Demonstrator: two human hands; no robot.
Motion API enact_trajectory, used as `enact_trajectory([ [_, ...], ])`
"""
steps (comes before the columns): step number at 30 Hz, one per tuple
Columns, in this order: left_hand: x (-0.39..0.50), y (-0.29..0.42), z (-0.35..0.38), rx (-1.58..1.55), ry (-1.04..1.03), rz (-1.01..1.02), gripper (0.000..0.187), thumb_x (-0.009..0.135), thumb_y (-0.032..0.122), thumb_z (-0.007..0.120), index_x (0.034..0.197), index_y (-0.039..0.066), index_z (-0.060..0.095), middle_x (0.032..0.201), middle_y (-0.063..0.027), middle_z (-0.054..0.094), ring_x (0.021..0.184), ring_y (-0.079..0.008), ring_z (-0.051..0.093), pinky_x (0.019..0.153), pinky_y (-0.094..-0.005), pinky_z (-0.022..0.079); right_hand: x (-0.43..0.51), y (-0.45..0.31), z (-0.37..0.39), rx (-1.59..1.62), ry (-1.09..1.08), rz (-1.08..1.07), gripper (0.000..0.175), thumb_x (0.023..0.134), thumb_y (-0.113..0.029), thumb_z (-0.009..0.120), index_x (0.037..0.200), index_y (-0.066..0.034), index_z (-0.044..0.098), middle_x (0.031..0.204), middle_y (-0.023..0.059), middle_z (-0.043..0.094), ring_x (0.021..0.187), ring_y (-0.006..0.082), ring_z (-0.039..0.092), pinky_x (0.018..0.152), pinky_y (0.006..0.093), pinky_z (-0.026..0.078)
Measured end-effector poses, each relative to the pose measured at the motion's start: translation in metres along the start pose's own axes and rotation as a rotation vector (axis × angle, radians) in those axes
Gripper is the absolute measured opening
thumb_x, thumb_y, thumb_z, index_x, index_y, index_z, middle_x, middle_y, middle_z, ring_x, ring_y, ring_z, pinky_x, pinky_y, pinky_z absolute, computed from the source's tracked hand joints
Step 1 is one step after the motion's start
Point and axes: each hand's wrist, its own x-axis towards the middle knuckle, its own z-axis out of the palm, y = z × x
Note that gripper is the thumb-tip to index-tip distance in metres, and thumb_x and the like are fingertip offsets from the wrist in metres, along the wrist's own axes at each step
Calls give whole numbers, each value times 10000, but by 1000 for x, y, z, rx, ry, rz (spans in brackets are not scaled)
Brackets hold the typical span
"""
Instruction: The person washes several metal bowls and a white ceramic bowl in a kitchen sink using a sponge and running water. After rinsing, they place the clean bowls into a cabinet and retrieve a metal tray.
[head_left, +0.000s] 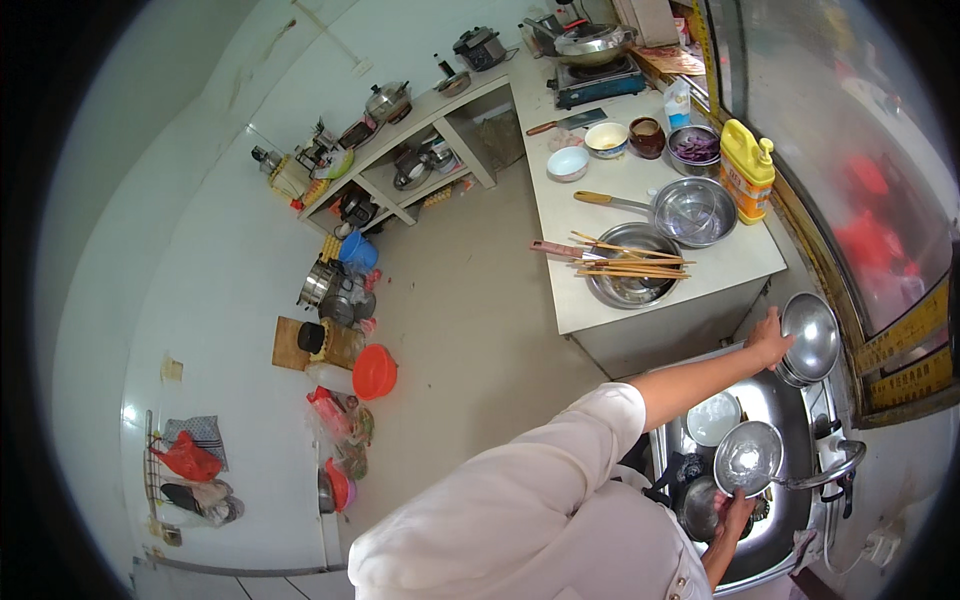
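Observation:
My left hand (769, 341) reaches across the sink to the corner by the window, its fingers at the rim of the top metal bowl (810, 337) of a stack. My right hand (735, 511) holds a wet, shiny metal bowl (748, 457) by its edge, at the mouth of the curved faucet (829, 472). Below, in the stainless steel sink (780, 540), lie a white bowl (712, 418), another metal bowl (699, 510) partly under my right hand, and a dark cloth-like item (688, 469).
On the counter (570, 300) are a metal basin (634, 292) with chopsticks across it, a strainer (694, 210) over a bowl, a yellow pump bottle (746, 172), small bowls, a cleaver (581, 120) and a wok on a stove (600, 81). A red basin (374, 372) is on the floor.

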Motion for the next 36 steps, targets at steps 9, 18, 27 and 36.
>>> enact_trajectory([
  [9,-25,-33,-13,-393,21,1,641,891,384,595,1379,96,297,592,-85,564,403,-151,513,366,-303,419,18,-2,4,462,181,51,326,898,-113,467,1194,24,478,789,147,643,576,207,639,486,255,542],
  [18,-112,-122,-23,-348,-277,-287,486,940,421,497,1269,66,453,875,-89,618,637,-122,549,582,-244,439,-14,-7,-14,63,36,121,274,901,-107,431,1112,58,489,762,186,660,543,190,643,409,242,509],
  [27,-135,-138,-3,-226,-477,-360,517,959,450,440,1292,55,440,958,-106,627,682,-143,588,613,-249,467,-12,-14,11,137,-92,204,268,912,-107,461,1127,53,467,828,204,669,612,200,670,451,269,531],
  [36,-130,-150,-4,-201,-479,-444,492,945,433,445,1287,81,464,1020,-96,631,776,-160,603,676,-272,475,-4,-18,14,214,10,153,272,933,-108,425,1155,47,451,821,201,669,611,204,675,406,234,509],
])
